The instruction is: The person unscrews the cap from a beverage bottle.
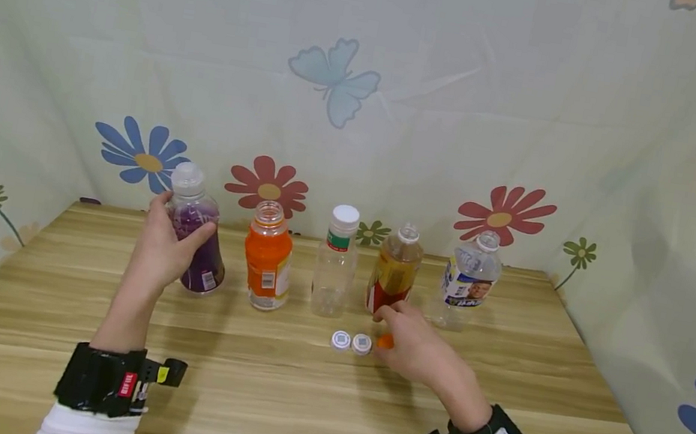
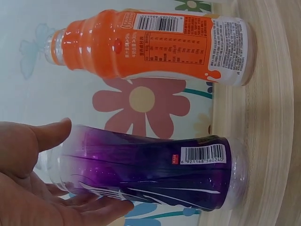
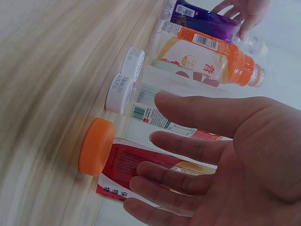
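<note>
My left hand [image 1: 161,248] is at the upper part of a purple-labelled bottle [image 1: 201,262], which has a clear domed top. In the left wrist view its thumb and loosely extended fingers lie on either side of that bottle [image 2: 146,169]. Low over the table, my right hand [image 1: 413,345] reaches toward an orange bottle cap [image 1: 385,340]. The right wrist view has the orange cap [image 3: 96,147] just beyond the spread fingers, apart from them. Two white caps [image 1: 340,340] lie side by side to its left, printed faces up.
Along the back of the wooden table [image 1: 264,401] stand an uncapped orange bottle [image 1: 266,257], a clear bottle with a white cap [image 1: 334,268], an uncapped bottle with a yellow and red label [image 1: 396,266] and an uncapped clear bottle [image 1: 470,282]. A flowered cloth [image 1: 207,73] hangs behind.
</note>
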Motion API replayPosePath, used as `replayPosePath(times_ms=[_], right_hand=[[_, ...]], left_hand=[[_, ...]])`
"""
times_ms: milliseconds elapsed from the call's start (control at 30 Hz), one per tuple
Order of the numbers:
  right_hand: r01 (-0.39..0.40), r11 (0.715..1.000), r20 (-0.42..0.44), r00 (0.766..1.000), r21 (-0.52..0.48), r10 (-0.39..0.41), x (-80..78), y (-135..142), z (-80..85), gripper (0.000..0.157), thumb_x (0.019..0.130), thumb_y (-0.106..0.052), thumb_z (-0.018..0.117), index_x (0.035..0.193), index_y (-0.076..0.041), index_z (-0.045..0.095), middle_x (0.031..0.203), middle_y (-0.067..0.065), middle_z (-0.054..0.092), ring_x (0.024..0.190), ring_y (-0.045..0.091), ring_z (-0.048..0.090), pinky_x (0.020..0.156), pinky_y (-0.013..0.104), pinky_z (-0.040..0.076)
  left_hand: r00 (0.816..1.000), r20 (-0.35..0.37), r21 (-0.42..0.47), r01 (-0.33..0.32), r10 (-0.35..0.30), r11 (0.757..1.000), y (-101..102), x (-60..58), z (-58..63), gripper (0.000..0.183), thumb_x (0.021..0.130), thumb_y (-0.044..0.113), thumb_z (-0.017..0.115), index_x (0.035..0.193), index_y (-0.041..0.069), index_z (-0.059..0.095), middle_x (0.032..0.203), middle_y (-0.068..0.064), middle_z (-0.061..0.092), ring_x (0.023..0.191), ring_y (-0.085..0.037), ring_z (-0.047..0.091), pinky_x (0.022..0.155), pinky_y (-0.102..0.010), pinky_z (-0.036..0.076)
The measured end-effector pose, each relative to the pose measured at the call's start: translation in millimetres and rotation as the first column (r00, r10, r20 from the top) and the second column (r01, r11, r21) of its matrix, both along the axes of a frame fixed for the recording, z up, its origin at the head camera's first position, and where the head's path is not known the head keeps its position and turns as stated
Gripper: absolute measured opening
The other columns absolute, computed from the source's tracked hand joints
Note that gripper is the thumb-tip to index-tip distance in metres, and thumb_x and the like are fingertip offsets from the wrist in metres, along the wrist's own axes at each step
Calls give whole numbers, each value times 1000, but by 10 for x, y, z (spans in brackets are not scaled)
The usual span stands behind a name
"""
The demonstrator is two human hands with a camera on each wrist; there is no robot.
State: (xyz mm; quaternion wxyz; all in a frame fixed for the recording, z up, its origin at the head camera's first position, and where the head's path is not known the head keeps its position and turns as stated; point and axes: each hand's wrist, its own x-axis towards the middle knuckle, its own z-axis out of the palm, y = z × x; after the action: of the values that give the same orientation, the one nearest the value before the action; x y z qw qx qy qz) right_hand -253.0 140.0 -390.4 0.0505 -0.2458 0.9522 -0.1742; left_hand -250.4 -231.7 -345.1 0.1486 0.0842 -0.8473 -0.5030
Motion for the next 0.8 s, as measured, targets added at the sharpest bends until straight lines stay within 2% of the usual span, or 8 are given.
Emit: replayPosePath(times_ms=[367,700,800], right_hand=[[-14,1000,-13,1000,-4,14,17,8,-2,33,87,-9,81,115,-2,66,112,15,61,97,27,56,86,45,50],[-21,1000,-20,1000,-13,21,6,19,-18,32,88,-12,81,114,-2,66,109,14,60,97,26,55,85,44,49],[-20,1000,-21,1000,-14,20,2,21,-24,32,88,-13,81,114,-2,66,109,14,60,97,26,55,85,44,49]], left_hand=[[1000,-5,-23,10,-10,1000,-25,11,-3,91,100,24,68,160,-5,7,155,-36,27,141,-53,34,111,-67,30],[994,34,45,104,-106,994,-72,55,34,97,98,27,72,160,0,2,156,-36,24,140,-54,35,106,-72,33],[990,54,27,126,-128,992,-87,86,75,99,97,28,73,160,1,2,156,-37,23,139,-56,35,104,-73,34]])
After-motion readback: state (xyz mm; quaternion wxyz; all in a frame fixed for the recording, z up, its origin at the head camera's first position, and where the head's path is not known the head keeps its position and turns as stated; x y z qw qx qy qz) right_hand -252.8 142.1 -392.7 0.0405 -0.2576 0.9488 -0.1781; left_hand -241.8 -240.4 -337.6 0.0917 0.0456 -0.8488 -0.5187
